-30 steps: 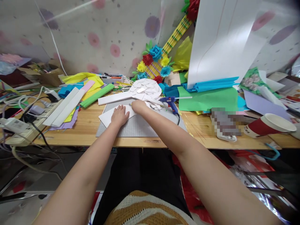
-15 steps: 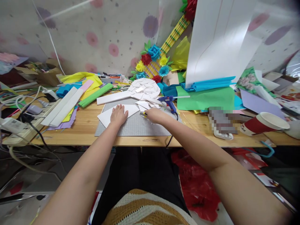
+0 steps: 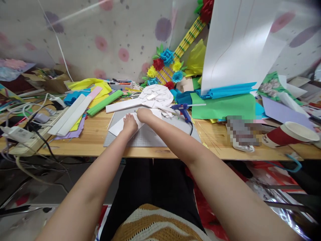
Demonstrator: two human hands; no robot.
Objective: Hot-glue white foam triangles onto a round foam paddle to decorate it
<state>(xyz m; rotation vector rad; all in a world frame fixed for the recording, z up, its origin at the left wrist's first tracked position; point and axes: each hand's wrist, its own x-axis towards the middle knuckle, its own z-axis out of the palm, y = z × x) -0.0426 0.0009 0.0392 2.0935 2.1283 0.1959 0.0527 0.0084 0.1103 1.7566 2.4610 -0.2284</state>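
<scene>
While the left hand [image 3: 130,124] lies palm-down on a white sheet [image 3: 117,128], fingers slightly spread, the right hand [image 3: 144,115] is crossed over the same sheet, just beside it on the right. Right hand curled on a small tool [image 3: 135,111], only the tip showing; which fingers pinch it, cannot tell. Sheet sits on the gray mat [image 3: 155,138], near side of the wooden desk [image 3: 91,135], in the middle. Far of the hands: round white piece [image 3: 157,94] covered in paper scraps, with a white strip [image 3: 122,105] running left. Blue glue gun [image 3: 185,113] to the right, at the mat's edge. Green roll [image 3: 104,103] on the left, paper cup [image 3: 288,135] well right, flowered guitar [image 3: 178,52] at the far wall.
</scene>
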